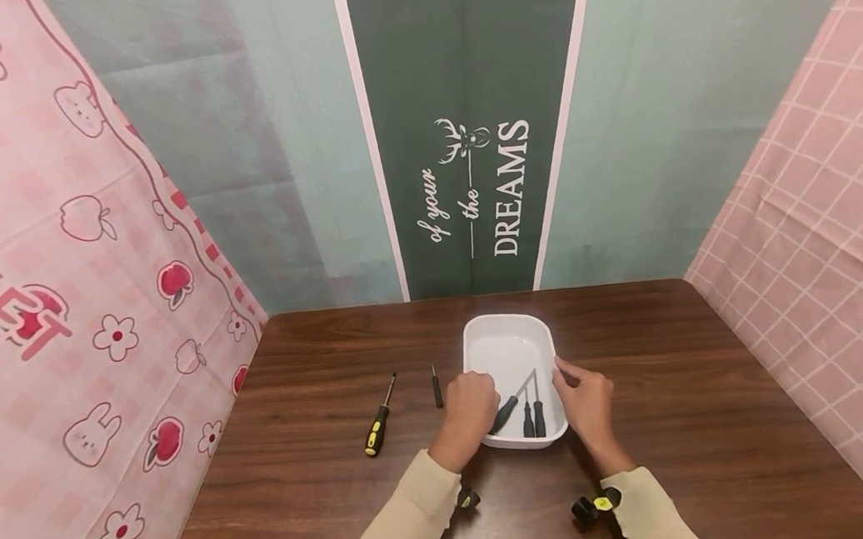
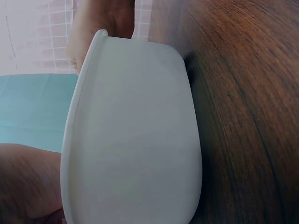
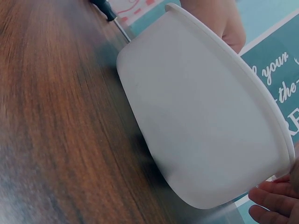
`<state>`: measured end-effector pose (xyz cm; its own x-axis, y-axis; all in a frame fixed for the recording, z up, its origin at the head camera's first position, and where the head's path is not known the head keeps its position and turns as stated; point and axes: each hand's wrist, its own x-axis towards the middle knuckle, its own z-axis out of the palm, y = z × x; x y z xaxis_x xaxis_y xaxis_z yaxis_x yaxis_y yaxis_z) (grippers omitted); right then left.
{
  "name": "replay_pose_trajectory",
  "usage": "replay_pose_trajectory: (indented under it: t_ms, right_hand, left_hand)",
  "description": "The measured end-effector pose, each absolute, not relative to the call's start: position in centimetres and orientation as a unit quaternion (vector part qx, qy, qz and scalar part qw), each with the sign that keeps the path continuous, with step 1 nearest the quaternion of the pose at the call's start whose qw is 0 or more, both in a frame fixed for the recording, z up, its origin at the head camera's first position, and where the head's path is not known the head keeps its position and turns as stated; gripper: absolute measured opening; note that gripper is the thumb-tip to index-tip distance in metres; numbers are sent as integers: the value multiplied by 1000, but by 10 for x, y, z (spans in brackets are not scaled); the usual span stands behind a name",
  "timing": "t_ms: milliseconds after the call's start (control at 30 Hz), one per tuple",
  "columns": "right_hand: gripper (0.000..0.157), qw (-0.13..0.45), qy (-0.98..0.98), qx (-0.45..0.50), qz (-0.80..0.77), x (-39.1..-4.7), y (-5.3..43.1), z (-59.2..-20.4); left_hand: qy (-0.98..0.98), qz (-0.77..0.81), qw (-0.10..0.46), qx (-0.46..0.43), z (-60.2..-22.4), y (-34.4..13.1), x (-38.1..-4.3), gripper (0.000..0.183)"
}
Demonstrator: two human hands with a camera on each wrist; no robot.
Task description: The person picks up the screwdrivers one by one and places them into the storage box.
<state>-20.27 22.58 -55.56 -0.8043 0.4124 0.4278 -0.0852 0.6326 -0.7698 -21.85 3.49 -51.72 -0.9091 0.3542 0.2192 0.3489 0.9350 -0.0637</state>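
A white plastic tray (image 1: 507, 331) stands on the table with several dark-handled screwdrivers inside; one screwdriver (image 1: 506, 413) lies slanted beside two upright-lying ones (image 1: 539, 419). My left hand (image 1: 473, 404) is curled over the tray's left side, knuckles up; its fingertips and anything in them are hidden. At the right rim, my right hand (image 1: 586, 401) holds the tray's edge between thumb and fingers. The right wrist view shows its fingers (image 3: 273, 203) against the outside wall, below the rim. In the left wrist view the tray's outer wall (image 2: 131, 130) fills the middle.
On the wooden table (image 1: 327, 494), left of the tray, lie a black-and-yellow screwdriver (image 1: 377, 428) and a small black screwdriver (image 1: 437, 390). Printed cloths hang around the table: pink on the left, green (image 1: 463, 75) at the back, pink checked (image 1: 812, 234) on the right.
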Motion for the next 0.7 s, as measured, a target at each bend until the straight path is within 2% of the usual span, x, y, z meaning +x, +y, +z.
replay_pose_trajectory:
  t_ms: [700]
  right_hand:
    - [21,294,-854,-97,419,-201,225,-556]
  left_hand:
    - [-976,13,128,-173,-512,37,-215,28]
